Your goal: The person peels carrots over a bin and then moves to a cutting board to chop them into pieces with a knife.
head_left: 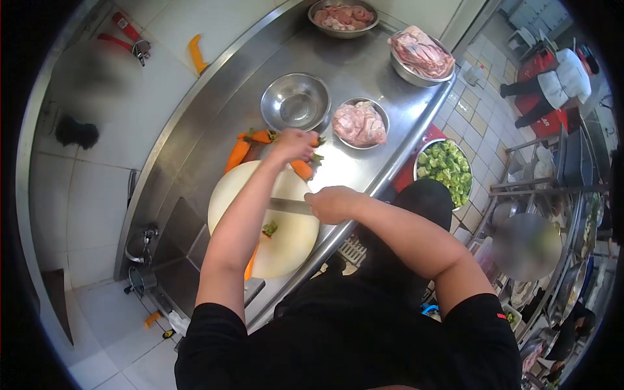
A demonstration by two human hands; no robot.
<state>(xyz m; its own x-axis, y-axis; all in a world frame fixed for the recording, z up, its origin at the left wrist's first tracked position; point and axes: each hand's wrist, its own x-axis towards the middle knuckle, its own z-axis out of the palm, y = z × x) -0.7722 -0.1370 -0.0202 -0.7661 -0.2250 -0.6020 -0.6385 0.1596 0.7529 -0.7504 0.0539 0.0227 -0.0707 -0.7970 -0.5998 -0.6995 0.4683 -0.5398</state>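
My left hand (294, 144) reaches past the far edge of the round white cutting board (296, 244), over a group of carrots (238, 155) with green tops. Its fingers are bent down among them, and what they touch is hard to make out. My right hand (333, 204) is closed around the handle of a knife (290, 206), whose wide blade lies across the board. A cut green carrot top (269, 228) rests on the board near my left forearm, with an orange piece (251, 263) below it.
Beyond the carrots stands an empty metal bowl (296, 103). Bowls of meat (359, 123) (421, 53) (342, 17) stand on the steel counter (260, 71). Broccoli (445, 166) fills a bowl at the right. A sink and faucet (142, 244) are at left. A person (564, 78) stands farther back.
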